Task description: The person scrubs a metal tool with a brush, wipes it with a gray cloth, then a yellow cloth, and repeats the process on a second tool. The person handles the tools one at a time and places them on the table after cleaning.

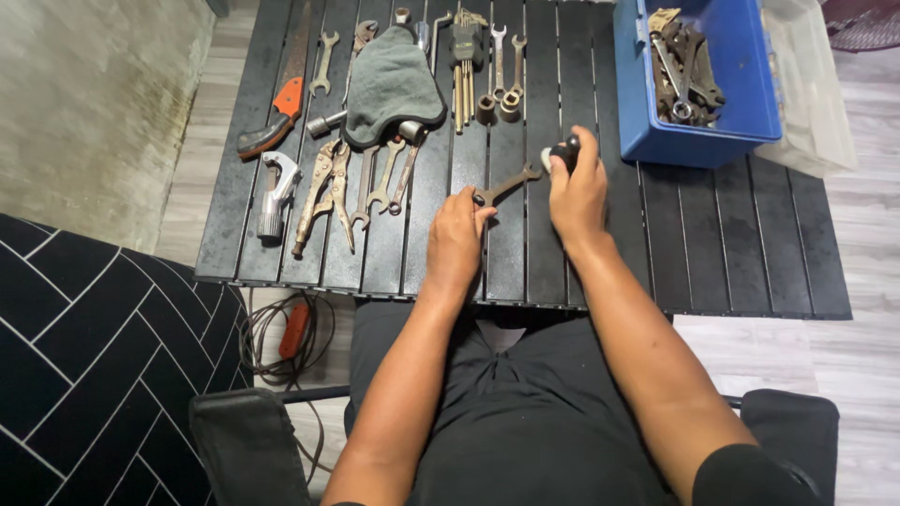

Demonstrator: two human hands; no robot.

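On black slatted table (712, 244) we see left hand (457, 239) pinching rusty open-end wrench (506, 186) by its end; right hand (578, 187) clenched around small dark object (565, 150) just beside wrench head; blue tool bin (741, 84) near.

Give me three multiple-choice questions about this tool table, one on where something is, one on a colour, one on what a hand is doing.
1. Where does the grey folded cloth lie on the black slatted table?
A. far left part, among the tools
B. inside the bin
C. on the floor

2. What colour is the plastic bin of wrenches?
A. red
B. blue
C. yellow

3. What is the left hand doing?
A. resting empty on the lap
B. pinching one end of a rusty open-end wrench
C. lifting the cloth

Answers:
1. A, it covers tools at the table's far left.
2. B, its walls are plainly blue.
3. B, its fingertips grip the wrench's near end, while the right hand holds a small dark object at the other end.
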